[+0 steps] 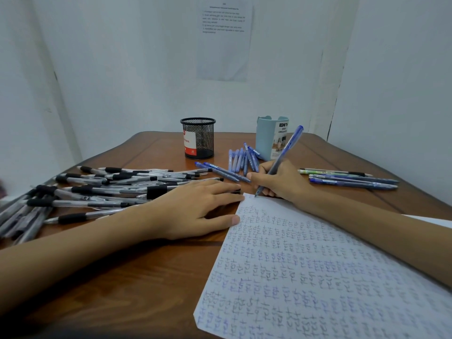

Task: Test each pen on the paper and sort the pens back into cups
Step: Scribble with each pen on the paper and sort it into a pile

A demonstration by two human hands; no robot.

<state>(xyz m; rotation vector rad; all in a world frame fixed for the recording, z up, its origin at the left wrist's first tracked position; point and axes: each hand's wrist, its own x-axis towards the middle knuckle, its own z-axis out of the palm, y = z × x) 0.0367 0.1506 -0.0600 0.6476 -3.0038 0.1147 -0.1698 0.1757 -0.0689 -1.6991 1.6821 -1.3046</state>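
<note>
Dozens of black pens [97, 189] lie heaped on the left of the bench [122, 277], their long axes running mostly across it. Just right of the heap the left hand [195, 206] lies flat, fingers straight and together. It grips nothing; its fingertips reach the paper's [318, 265] top corner and its thumb touches the sheet's left edge, seemingly to steady it. Behind it, well apart, stands the mesh cup [198, 138]. Several blue pens [242, 160] lie loose between that cup and the right hand [281, 182].

The right hand's fingers are curled round one pen [285, 152] in a writing grip. Its tip rests on the paper's top corner, almost touching the left fingertips. The barrel leans up and away to the right, its top end in front of the blue cup [271, 138], which stands just behind this hand. Rows of "test" fill the sheet. A few more pens [352, 179] lie side by side at the far right.

The test stroke looks to be in progress. For sorting, the blue cup is the nearer one and lies along the pen's own lean, so the right hand is best placed; the mesh cup would need a reach to the left.
</note>
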